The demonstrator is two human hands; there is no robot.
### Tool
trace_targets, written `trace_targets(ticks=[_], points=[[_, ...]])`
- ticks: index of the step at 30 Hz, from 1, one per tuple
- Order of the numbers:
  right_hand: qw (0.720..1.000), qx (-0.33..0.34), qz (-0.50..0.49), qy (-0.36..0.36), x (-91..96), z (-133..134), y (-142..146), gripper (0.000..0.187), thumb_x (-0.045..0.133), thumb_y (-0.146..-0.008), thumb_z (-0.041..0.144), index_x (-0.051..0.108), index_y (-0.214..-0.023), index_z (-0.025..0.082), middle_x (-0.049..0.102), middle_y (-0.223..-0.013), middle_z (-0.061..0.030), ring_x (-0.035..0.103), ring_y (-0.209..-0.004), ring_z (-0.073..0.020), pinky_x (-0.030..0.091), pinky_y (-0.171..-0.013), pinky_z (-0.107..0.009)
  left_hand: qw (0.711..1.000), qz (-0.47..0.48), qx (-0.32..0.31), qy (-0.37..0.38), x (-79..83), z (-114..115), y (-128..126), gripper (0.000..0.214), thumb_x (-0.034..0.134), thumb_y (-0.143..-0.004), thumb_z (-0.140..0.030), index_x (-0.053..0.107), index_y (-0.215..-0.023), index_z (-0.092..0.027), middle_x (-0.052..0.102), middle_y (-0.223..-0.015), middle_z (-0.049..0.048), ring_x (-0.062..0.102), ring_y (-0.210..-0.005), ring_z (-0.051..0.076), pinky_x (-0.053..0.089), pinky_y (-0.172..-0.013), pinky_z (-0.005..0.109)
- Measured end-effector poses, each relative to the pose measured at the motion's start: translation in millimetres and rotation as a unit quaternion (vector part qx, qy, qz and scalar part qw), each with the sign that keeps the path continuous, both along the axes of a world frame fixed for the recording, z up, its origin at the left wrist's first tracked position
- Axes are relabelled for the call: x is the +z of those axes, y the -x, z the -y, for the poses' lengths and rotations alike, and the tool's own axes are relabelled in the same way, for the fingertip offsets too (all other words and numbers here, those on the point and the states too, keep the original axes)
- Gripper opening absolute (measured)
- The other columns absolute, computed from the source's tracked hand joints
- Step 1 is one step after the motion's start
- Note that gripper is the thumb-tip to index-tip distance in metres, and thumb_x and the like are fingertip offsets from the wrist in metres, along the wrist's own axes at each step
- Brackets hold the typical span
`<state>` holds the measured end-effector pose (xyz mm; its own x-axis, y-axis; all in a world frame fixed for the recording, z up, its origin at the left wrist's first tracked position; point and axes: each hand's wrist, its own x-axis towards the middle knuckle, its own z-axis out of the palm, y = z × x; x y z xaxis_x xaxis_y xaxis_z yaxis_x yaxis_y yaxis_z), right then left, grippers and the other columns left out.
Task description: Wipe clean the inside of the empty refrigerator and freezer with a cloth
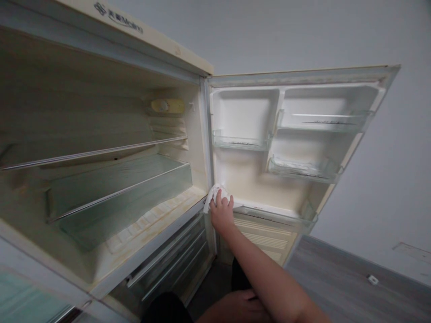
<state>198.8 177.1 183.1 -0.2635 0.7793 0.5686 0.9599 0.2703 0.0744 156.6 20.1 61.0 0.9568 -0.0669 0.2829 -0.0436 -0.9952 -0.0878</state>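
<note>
My right hand (222,213) reaches to the hinge side of the open refrigerator door (245,172), with a crumpled white tissue (215,193) under its fingers. The tissue is pressed against the lower inner corner of the door, by the gap to the cabinet; small dark marks show on it. Low in the view, my left hand (240,305) rests by my knees beneath the right forearm. Its fingers lie loosely extended, partly hidden by that arm, and nothing shows in them.
The refrigerator compartment (193,163) stands open at left, with a glass shelf (101,154) and a clear drawer (134,193) above a yellowed floor. Clear bins (240,141) line the door. Freezer drawers (175,255) sit below. A small white object (372,280) lies on the grey floor.
</note>
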Motion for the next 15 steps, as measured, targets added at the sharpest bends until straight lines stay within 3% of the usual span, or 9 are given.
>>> trace_targets(ticks=[3,6,10,15], points=[[1.000,-0.010,-0.003,-0.003,-0.2,-0.9,2.6,0.039,0.049,-0.097,0.027,0.062,-0.132,0.014,0.032,-0.157,-0.0282,0.057,-0.113,-0.0344,0.028,-0.108,-0.071,0.997,0.068,0.005,-0.020,-5.8,-2.6,21.3,0.030,0.046,-0.102,-0.027,0.058,-0.130,-0.025,0.069,-0.131,0.0010,0.057,-0.129,0.014,0.036,-0.117,0.030],[1.000,-0.002,0.005,-0.011,0.1,-1.0,2.9,0.039,0.051,-0.096,0.027,0.062,-0.131,0.014,0.033,-0.156,-0.0286,0.058,-0.112,-0.0344,0.029,-0.108,-0.070,0.992,0.121,0.031,-0.010,-11.3,-0.5,25.0,0.031,0.051,-0.100,-0.022,0.056,-0.131,-0.021,0.071,-0.127,0.0036,0.059,-0.126,0.017,0.033,-0.119,0.034],[1.000,0.001,0.003,-0.014,0.0,-1.2,1.2,0.039,0.051,-0.095,0.026,0.062,-0.131,0.013,0.034,-0.156,-0.0282,0.058,-0.110,-0.0327,0.030,-0.107,-0.071,0.990,0.101,0.018,0.095,-6.6,4.7,11.3,0.032,0.052,-0.100,-0.025,0.055,-0.132,-0.029,0.071,-0.125,0.0018,0.062,-0.120,0.014,0.038,-0.112,0.027],[1.000,0.007,0.005,-0.019,-2.2,-2.3,-0.1,0.039,0.050,-0.096,0.027,0.062,-0.131,0.013,0.034,-0.156,-0.0283,0.058,-0.111,-0.0322,0.030,-0.107,-0.071,0.982,0.087,-0.010,0.169,-11.0,5.7,-12.0,0.034,0.038,-0.104,-0.032,0.056,-0.133,-0.028,0.070,-0.128,0.0057,0.061,-0.124,0.019,0.038,-0.111,0.033]])
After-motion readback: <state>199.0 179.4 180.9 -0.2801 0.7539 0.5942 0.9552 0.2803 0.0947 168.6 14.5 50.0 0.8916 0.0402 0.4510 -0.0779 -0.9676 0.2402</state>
